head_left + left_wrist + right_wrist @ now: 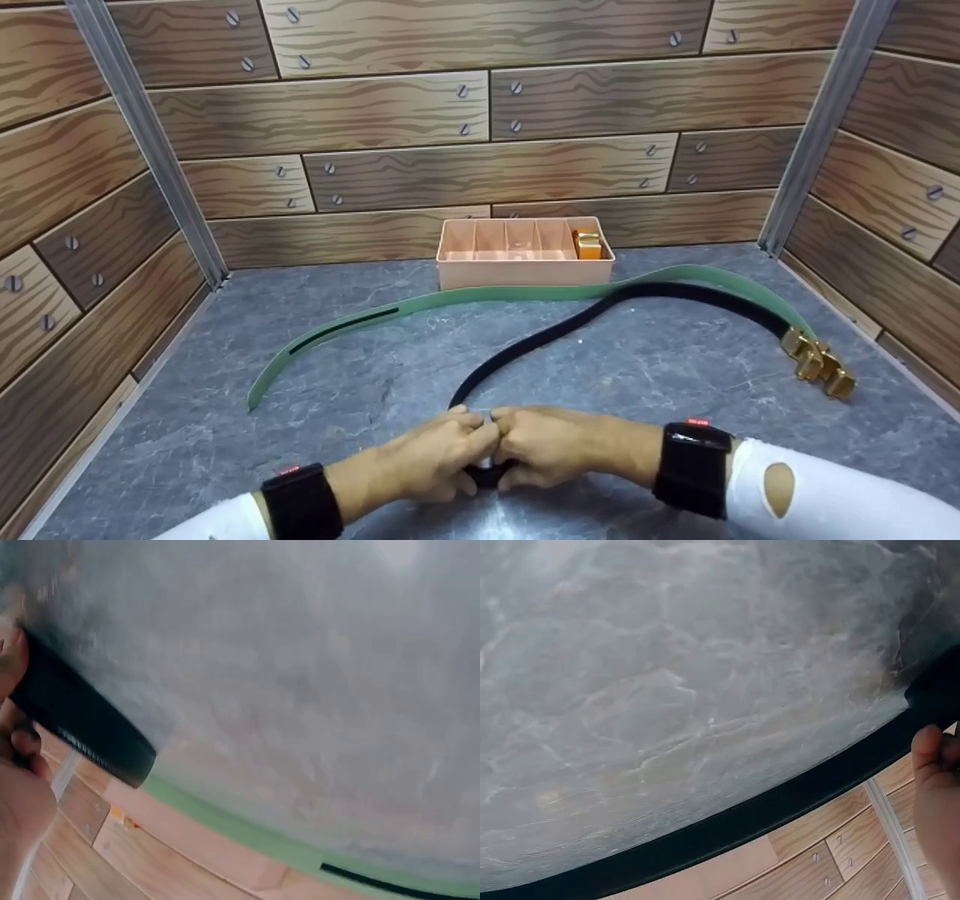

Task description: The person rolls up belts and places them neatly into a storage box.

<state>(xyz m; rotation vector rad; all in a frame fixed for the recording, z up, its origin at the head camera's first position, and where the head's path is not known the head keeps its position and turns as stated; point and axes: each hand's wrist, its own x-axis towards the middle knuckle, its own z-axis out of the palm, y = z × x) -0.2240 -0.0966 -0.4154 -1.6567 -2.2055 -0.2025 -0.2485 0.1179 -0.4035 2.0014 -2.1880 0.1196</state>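
A black belt (pixel 525 346) curves across the grey table toward me. At the near end of it, my left hand (pixel 431 459) and right hand (pixel 551 448) meet almost knuckle to knuckle. Both grip the belt with curled fingers, and a short dark piece shows between them. In the left wrist view the black belt (pixel 82 709) runs out from the left fingers; the right wrist view has the belt (pixel 780 802) reaching the right thumb and fingers. Gold buckles (pixel 817 361) lie at the far ends on the right. The exact finger contact is partly hidden.
A green belt (pixel 480 293) with a black stripe stretches behind, crossing under the black one. Against the back wall stands a pink divided box (pixel 525 274), with a gold and orange piece (pixel 588 246) in its right compartment. Wood-patterned walls enclose the table (pixel 360 360).
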